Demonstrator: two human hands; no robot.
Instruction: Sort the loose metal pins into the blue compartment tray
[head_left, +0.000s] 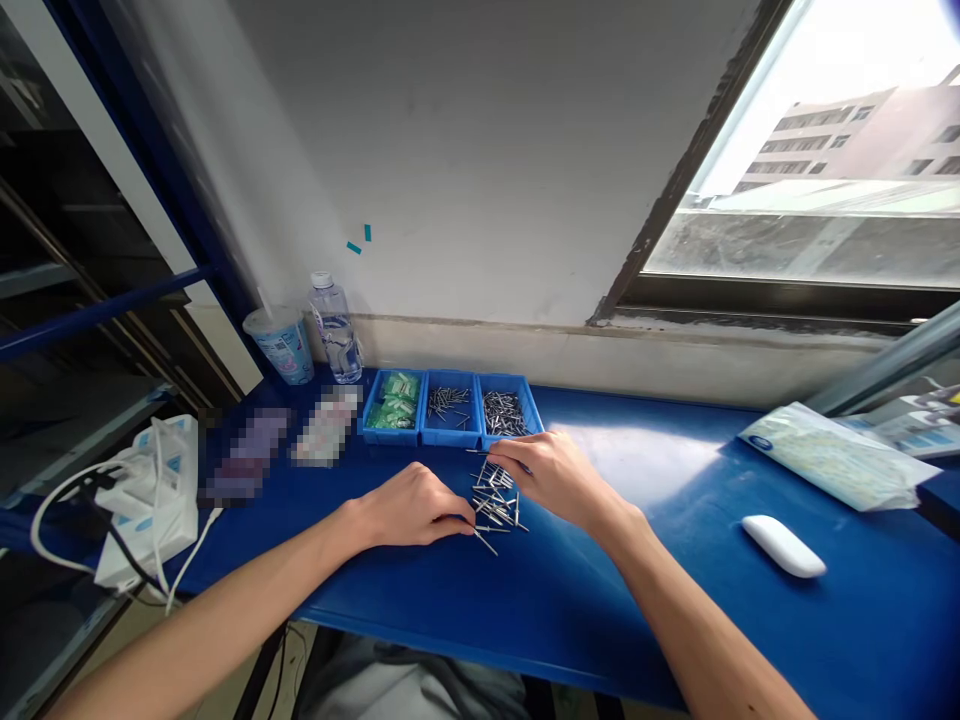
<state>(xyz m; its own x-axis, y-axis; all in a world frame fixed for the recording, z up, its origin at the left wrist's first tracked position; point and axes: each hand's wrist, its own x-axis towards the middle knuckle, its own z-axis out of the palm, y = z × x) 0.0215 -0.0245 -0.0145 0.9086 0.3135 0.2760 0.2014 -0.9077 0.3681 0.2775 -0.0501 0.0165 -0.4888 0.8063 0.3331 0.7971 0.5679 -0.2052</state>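
Two bare hands low over a blue worktop [660,600]. Between them, a small loose heap of little metal pins [496,503], lying every which way, no single long direction to the heap. Left hand [411,510] resting knuckles up, just left of the heap, fingers [459,521] curled in and pinched near one pin [486,543] at the heap's low left edge. That pin slanting down to the right, away from the fingertips. Hard to tell if pinched tight or only touched. Right hand [551,472] at the heap's upper right side, fingers [504,452] bent and reaching left over the top pins, close together, maybe on a pin, too small to be sure. Both hands about equally near the heap, one on each side.

Just behind the heap, three blue trays in a row: green bits in the left tray [392,405], a few pins in the middle tray [448,405], many pins in the right tray [508,408]. Right hand nearest that last one.

Farther left, a cup [280,345] and a water bottle [335,330] by the wall, and a white power strip [146,500] with cables. Two blurred patches near the trays, not readable. Off to the right, a white mouse [784,546] and a plastic bag [829,455], well apart from the hands. Undersides of both palms hidden.
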